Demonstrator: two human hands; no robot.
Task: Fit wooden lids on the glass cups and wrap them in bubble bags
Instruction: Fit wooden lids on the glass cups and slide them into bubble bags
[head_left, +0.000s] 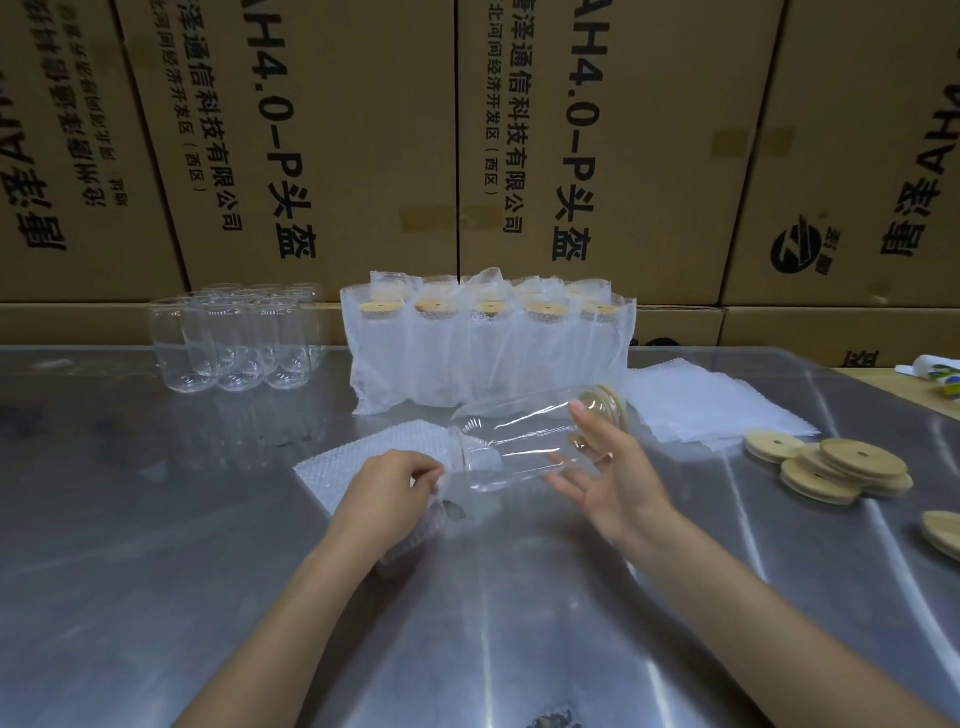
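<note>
Seen from the head camera, a shiny metal table (156, 545) is backed by a wall of printed cardboard cartons (623, 156).

At the middle of the table, a glass cup (519, 447) is held on its side, a wooden lid (613, 402) already fitted on the end that points toward the far right. The cup is supported by the right hand (608, 478), fingers spread and nearly straight beneath and behind the glass, thumb near the lid; it is cradled rather than clamped, probably so it can slide freely. The edge of a bubble bag (353, 467), lying flat on the table, is pinched by the left hand (389, 488) just at the cup's base, apparently to hold the mouth open so the base can be fed in first.

Along the far edge, bare cups (234, 338) are grouped toward the left, and wrapped, lidded cups (488, 348) are lined up at the centre, finished work kept apart from stock. Spare bags (717, 410) are stacked to the right, with loose lids (841, 467) piled near the right edge, within reach of the right hand.
</note>
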